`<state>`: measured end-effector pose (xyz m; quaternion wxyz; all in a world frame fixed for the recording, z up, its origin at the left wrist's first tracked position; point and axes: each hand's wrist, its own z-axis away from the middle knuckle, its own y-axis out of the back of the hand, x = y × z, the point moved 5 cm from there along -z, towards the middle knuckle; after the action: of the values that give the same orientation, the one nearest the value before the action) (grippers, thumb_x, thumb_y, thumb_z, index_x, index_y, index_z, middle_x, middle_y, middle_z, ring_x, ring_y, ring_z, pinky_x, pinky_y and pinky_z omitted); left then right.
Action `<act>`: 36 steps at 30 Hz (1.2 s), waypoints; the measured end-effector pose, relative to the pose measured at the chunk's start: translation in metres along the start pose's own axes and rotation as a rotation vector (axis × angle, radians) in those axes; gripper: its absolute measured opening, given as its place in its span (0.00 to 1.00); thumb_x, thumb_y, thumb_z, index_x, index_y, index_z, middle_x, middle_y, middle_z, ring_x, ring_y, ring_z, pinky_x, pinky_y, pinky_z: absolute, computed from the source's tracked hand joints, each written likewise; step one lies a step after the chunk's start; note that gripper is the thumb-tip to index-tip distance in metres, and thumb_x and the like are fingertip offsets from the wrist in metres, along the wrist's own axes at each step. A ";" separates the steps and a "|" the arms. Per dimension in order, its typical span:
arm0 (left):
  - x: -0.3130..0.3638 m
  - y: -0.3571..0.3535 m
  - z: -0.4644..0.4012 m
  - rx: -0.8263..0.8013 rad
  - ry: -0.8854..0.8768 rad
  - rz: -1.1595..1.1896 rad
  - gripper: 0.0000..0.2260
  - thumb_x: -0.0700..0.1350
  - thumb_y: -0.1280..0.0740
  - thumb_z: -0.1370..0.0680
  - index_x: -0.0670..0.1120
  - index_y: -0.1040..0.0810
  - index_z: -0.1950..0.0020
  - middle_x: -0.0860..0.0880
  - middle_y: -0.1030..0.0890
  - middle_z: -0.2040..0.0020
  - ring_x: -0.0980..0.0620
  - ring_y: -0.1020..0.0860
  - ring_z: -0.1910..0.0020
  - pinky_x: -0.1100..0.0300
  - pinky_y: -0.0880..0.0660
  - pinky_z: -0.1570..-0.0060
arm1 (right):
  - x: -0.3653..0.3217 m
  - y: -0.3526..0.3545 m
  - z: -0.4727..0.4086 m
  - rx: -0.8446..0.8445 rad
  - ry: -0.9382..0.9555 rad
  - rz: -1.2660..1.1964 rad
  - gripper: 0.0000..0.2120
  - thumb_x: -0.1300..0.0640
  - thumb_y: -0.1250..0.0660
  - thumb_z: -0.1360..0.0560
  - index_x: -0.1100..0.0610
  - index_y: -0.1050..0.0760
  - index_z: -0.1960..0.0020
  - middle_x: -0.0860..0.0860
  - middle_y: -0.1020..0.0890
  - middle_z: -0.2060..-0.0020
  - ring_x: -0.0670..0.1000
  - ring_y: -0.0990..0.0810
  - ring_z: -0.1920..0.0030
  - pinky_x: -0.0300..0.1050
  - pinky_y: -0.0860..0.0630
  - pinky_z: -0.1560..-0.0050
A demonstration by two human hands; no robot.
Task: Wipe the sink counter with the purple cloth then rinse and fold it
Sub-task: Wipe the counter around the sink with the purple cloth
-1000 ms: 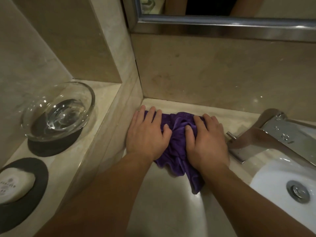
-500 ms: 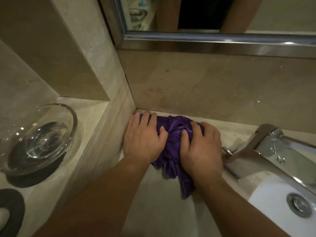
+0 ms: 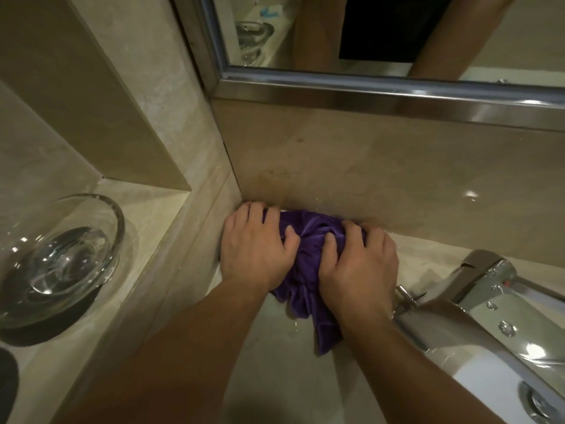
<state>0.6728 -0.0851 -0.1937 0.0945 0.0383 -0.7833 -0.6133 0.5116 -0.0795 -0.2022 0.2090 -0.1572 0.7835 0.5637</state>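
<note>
Both hands are pushing farther back than a second ago, now reaching the rear wall. Left hand [image 3: 256, 249] and right hand [image 3: 357, 267] are bearing down side by side, fingers curling into the bunched purple cloth [image 3: 308, 240]. Cloth is lying on the desk [image 3: 275, 377] in the back corner, touching the backsplash [image 3: 382, 179]; faucet [image 3: 477, 289] sitting just right.

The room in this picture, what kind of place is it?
Most likely a bathroom, perhaps a hotel's. A chrome tap stands over a white sink, a framed mirror hangs above the stone counter, and a glass bowl sits on a side ledge.
</note>
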 end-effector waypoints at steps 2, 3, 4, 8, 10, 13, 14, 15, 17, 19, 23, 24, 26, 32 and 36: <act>0.001 0.000 -0.001 0.012 -0.008 -0.019 0.22 0.55 0.44 0.23 0.44 0.19 0.41 0.44 0.20 0.46 0.43 0.24 0.45 0.47 0.30 0.42 | 0.001 0.000 -0.001 0.020 0.014 0.005 0.22 0.46 0.40 0.22 0.60 0.20 0.39 0.62 0.20 0.46 0.63 0.25 0.44 0.59 0.28 0.38; 0.001 -0.001 -0.002 0.017 -0.013 -0.029 0.22 0.56 0.44 0.23 0.44 0.19 0.42 0.44 0.20 0.47 0.43 0.24 0.46 0.47 0.30 0.43 | 0.001 0.001 -0.001 0.031 0.019 0.006 0.22 0.46 0.40 0.22 0.60 0.20 0.40 0.62 0.20 0.46 0.63 0.25 0.44 0.59 0.28 0.38; 0.001 -0.001 -0.003 0.018 -0.015 -0.041 0.22 0.56 0.44 0.23 0.44 0.19 0.43 0.44 0.21 0.48 0.43 0.25 0.47 0.47 0.30 0.44 | 0.001 0.001 -0.001 0.037 0.018 0.006 0.22 0.46 0.40 0.22 0.60 0.20 0.40 0.61 0.20 0.47 0.63 0.25 0.44 0.58 0.28 0.39; 0.005 0.002 -0.012 -0.081 -0.027 -0.128 0.23 0.58 0.48 0.23 0.46 0.22 0.41 0.42 0.22 0.47 0.42 0.26 0.49 0.47 0.32 0.48 | -0.005 0.004 -0.006 -0.017 -0.005 0.072 0.22 0.44 0.41 0.24 0.58 0.20 0.42 0.60 0.20 0.49 0.63 0.24 0.47 0.57 0.28 0.44; 0.009 0.007 -0.016 -0.174 -0.062 -0.200 0.23 0.60 0.49 0.22 0.47 0.26 0.38 0.42 0.22 0.43 0.41 0.25 0.46 0.47 0.32 0.47 | -0.010 0.009 -0.010 -0.105 0.006 0.159 0.21 0.43 0.41 0.22 0.57 0.22 0.40 0.60 0.20 0.48 0.63 0.24 0.46 0.56 0.28 0.45; 0.007 0.017 -0.023 -0.314 -0.107 -0.199 0.25 0.64 0.49 0.19 0.47 0.29 0.35 0.43 0.19 0.43 0.40 0.22 0.44 0.49 0.31 0.50 | -0.014 0.018 -0.020 -0.365 0.016 0.319 0.26 0.36 0.45 0.20 0.55 0.28 0.35 0.58 0.24 0.41 0.61 0.24 0.41 0.53 0.28 0.47; 0.005 0.020 -0.026 -0.367 -0.100 -0.161 0.26 0.66 0.50 0.19 0.48 0.29 0.37 0.43 0.18 0.45 0.41 0.21 0.45 0.50 0.31 0.53 | -0.015 0.022 -0.023 -0.449 -0.001 0.348 0.30 0.32 0.46 0.21 0.55 0.29 0.36 0.57 0.24 0.40 0.60 0.23 0.41 0.52 0.28 0.50; 0.003 0.025 -0.029 -0.427 -0.077 -0.108 0.28 0.69 0.50 0.20 0.48 0.27 0.40 0.44 0.17 0.46 0.41 0.20 0.46 0.51 0.30 0.54 | -0.017 0.027 -0.026 -0.513 -0.038 0.348 0.32 0.28 0.46 0.23 0.55 0.28 0.39 0.57 0.23 0.42 0.60 0.21 0.44 0.50 0.28 0.53; -0.001 0.033 -0.031 -0.629 0.006 0.051 0.31 0.72 0.48 0.22 0.48 0.21 0.44 0.45 0.17 0.45 0.43 0.20 0.46 0.53 0.27 0.51 | -0.020 0.040 -0.033 -0.598 -0.153 0.301 0.32 0.24 0.41 0.28 0.54 0.27 0.52 0.56 0.21 0.50 0.59 0.21 0.53 0.47 0.29 0.58; -0.005 0.046 -0.031 -0.888 0.137 0.313 0.31 0.72 0.38 0.27 0.46 0.17 0.43 0.46 0.16 0.45 0.45 0.18 0.46 0.53 0.23 0.43 | -0.028 0.058 -0.044 -0.678 -0.246 0.222 0.28 0.27 0.33 0.30 0.54 0.28 0.56 0.54 0.23 0.57 0.58 0.25 0.58 0.46 0.29 0.58; -0.007 0.070 -0.036 -1.038 0.109 0.395 0.20 0.49 0.19 0.36 0.42 0.17 0.49 0.46 0.14 0.51 0.46 0.16 0.52 0.55 0.19 0.49 | -0.039 0.080 -0.074 -0.768 -0.249 0.088 0.30 0.37 0.23 0.33 0.59 0.21 0.44 0.54 0.20 0.54 0.57 0.20 0.53 0.45 0.25 0.55; -0.006 0.078 -0.041 -0.938 0.060 0.320 0.15 0.46 0.19 0.34 0.44 0.19 0.52 0.46 0.15 0.53 0.46 0.18 0.53 0.58 0.22 0.54 | -0.043 0.088 -0.078 -0.758 -0.221 0.060 0.29 0.37 0.22 0.33 0.58 0.20 0.45 0.54 0.18 0.53 0.57 0.20 0.53 0.45 0.25 0.55; 0.002 0.099 -0.049 -0.686 -0.025 0.218 0.09 0.44 0.24 0.30 0.49 0.23 0.54 0.47 0.17 0.54 0.45 0.20 0.54 0.60 0.29 0.59 | -0.050 0.103 -0.078 -0.721 -0.126 0.042 0.22 0.38 0.23 0.32 0.54 0.24 0.51 0.52 0.19 0.56 0.55 0.23 0.56 0.43 0.30 0.60; 0.022 0.140 -0.047 0.133 -0.247 -0.062 0.12 0.42 0.29 0.30 0.48 0.26 0.48 0.45 0.23 0.52 0.41 0.23 0.52 0.50 0.31 0.58 | -0.079 0.146 -0.069 0.025 0.594 0.209 0.24 0.42 0.24 0.35 0.54 0.25 0.46 0.56 0.23 0.53 0.60 0.25 0.53 0.51 0.31 0.56; 0.015 0.101 -0.026 -0.168 -0.417 -0.282 0.29 0.53 0.28 0.28 0.49 0.33 0.30 0.41 0.29 0.35 0.41 0.31 0.35 0.44 0.34 0.34 | -0.057 0.116 -0.045 -0.384 0.717 0.526 0.30 0.32 0.33 0.30 0.51 0.26 0.37 0.56 0.25 0.43 0.61 0.26 0.40 0.58 0.31 0.39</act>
<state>0.6688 -0.0882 -0.0888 -0.1526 0.0119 -0.7191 -0.6779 0.4980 -0.0847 -0.0659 -0.2565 -0.1738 0.7013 0.6421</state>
